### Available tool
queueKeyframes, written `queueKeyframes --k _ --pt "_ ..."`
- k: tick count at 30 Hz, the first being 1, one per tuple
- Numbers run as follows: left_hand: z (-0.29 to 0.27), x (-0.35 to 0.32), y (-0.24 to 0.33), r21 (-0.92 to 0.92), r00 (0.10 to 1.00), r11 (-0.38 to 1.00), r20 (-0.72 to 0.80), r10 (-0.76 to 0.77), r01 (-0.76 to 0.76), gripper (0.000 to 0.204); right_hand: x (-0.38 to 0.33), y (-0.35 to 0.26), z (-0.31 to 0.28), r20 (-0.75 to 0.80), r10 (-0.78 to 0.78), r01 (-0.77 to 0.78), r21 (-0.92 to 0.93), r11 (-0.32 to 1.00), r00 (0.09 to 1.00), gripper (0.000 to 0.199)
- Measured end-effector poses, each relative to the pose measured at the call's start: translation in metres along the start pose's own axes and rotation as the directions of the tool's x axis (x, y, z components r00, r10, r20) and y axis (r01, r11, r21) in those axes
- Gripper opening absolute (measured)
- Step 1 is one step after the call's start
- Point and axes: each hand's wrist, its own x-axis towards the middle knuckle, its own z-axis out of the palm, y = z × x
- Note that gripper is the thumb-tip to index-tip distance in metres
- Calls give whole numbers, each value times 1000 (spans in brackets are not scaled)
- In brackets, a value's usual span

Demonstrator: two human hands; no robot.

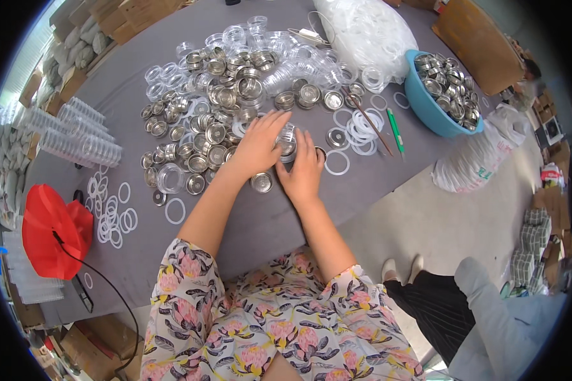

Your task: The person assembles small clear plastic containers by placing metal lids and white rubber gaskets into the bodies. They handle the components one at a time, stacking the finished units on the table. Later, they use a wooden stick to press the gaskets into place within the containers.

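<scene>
we've got bare grey table [260, 219] near its front edge; both hands, left hand [258, 145] and right hand [304, 171], curl closed around 1 clear plastic jar [287, 141].

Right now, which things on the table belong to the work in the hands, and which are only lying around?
In the work:
left hand
right hand
small clear jar between both hands
metal lids
white rings

Lying about:
red fan
green pen
blue bowl
stacked clear cups
</scene>
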Motion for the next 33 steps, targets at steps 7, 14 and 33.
queueKeyframes --k 7,14,33 --pt "1 9 -9 -195 911 956 -309 -273 220 41 0 -2 2 -45 46 -44 58 997 998 77" --pt "-43 -88 42 -882 613 449 -276 -740 145 35 2 0 5 -43 32 -34 -43 998 999 71" --pt "-38 -188 71 -396 900 910 -344 -269 120 77 -86 -83 -47 597 -95 -517 754 405 796 56"
